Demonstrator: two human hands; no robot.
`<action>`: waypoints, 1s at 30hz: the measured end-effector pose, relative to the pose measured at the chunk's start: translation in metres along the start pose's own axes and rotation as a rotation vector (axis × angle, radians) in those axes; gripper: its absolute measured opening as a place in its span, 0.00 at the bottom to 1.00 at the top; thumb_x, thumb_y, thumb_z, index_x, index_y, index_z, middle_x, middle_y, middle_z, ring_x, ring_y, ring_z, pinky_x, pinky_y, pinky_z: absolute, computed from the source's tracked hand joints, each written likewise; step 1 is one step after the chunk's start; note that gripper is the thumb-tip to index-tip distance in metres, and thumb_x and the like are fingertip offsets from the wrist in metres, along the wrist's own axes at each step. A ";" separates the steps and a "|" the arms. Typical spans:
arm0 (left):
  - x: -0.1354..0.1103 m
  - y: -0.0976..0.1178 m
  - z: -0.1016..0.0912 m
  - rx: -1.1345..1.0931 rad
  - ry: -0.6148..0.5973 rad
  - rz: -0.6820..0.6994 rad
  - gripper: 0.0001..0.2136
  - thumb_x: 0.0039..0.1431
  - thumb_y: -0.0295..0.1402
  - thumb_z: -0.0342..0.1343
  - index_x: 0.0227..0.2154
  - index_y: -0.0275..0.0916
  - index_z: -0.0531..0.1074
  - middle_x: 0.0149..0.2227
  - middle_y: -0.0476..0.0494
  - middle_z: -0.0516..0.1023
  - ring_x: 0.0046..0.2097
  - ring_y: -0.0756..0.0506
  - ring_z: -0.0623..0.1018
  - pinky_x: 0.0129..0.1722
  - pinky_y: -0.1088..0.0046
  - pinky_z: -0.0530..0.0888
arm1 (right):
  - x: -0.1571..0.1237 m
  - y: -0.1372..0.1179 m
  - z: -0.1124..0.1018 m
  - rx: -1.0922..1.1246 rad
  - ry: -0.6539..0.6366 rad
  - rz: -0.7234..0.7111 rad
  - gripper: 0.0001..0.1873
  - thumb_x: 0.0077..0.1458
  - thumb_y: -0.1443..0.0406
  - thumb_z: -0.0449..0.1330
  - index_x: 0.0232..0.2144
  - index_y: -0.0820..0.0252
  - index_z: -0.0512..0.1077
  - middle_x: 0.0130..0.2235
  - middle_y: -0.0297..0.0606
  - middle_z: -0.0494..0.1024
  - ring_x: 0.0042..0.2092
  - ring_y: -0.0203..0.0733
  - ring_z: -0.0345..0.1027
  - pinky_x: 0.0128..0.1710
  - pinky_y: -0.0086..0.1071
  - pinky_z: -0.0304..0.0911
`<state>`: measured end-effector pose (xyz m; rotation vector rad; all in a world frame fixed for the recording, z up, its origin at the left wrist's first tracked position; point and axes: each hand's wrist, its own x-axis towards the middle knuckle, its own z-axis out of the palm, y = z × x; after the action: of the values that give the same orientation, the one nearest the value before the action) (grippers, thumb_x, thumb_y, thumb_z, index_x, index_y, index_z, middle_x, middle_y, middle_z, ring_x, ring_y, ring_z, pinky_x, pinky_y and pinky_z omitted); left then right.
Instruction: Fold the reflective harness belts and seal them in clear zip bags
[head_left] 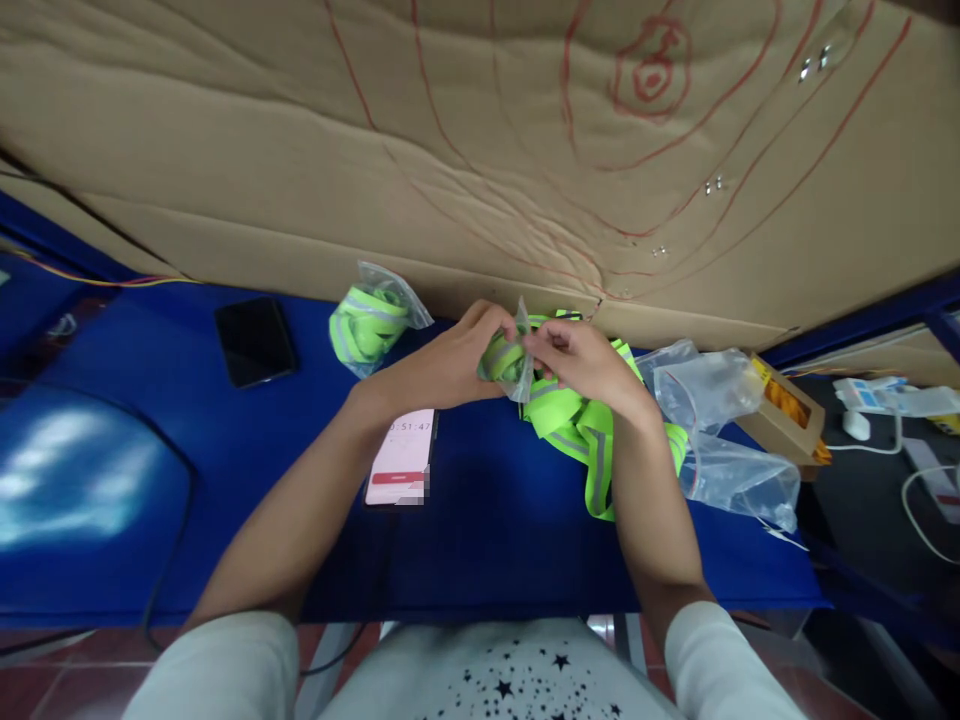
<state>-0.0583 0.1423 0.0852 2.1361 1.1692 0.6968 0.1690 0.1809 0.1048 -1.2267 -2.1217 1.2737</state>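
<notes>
My left hand [442, 365] and my right hand [581, 365] meet over the blue table [487, 520], both closed on a small clear plastic bag [517, 368] with a rolled neon-green reflective strap inside. Under my right hand lies a loose pile of neon-green reflective straps [581, 430]. A filled bag with a rolled green strap [371, 320] rests to the left, near the cardboard.
A cardboard sheet [480, 150] with red lines stands behind the table. A dark phone [253, 340] lies at left; a phone with a lit timer screen [403, 455] sits near my left wrist. Empty clear bags [720, 430], a small box [787, 415] and white cables [892, 420] are at right.
</notes>
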 end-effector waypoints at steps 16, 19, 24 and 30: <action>0.002 0.025 -0.003 -0.302 -0.063 -0.155 0.18 0.64 0.49 0.60 0.30 0.37 0.78 0.25 0.52 0.71 0.27 0.51 0.67 0.26 0.75 0.60 | 0.002 -0.002 0.004 0.300 -0.256 -0.026 0.19 0.61 0.48 0.65 0.30 0.56 0.71 0.27 0.29 0.73 0.27 0.34 0.67 0.27 0.28 0.63; 0.001 0.021 -0.006 -0.317 -0.074 -0.176 0.17 0.64 0.47 0.60 0.29 0.37 0.79 0.25 0.51 0.73 0.26 0.51 0.68 0.26 0.75 0.61 | 0.003 -0.001 0.005 0.270 -0.257 -0.053 0.16 0.65 0.50 0.61 0.32 0.54 0.71 0.28 0.29 0.73 0.28 0.34 0.66 0.27 0.28 0.61; -0.001 0.024 -0.012 -0.259 -0.070 -0.240 0.16 0.62 0.44 0.60 0.27 0.37 0.78 0.22 0.52 0.69 0.24 0.52 0.64 0.24 0.74 0.56 | 0.004 -0.001 0.009 0.190 -0.181 -0.094 0.15 0.67 0.55 0.57 0.30 0.56 0.70 0.27 0.30 0.72 0.29 0.34 0.64 0.28 0.28 0.58; 0.002 0.025 -0.008 -0.263 -0.016 -0.276 0.10 0.56 0.35 0.54 0.24 0.36 0.75 0.21 0.52 0.69 0.25 0.52 0.65 0.25 0.74 0.57 | 0.008 -0.002 0.017 0.019 -0.027 -0.212 0.11 0.59 0.62 0.58 0.25 0.57 0.67 0.24 0.29 0.67 0.28 0.34 0.60 0.29 0.30 0.52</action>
<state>-0.0492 0.1350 0.1085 1.7211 1.2571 0.6652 0.1523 0.1784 0.0968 -0.9524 -2.1865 1.2206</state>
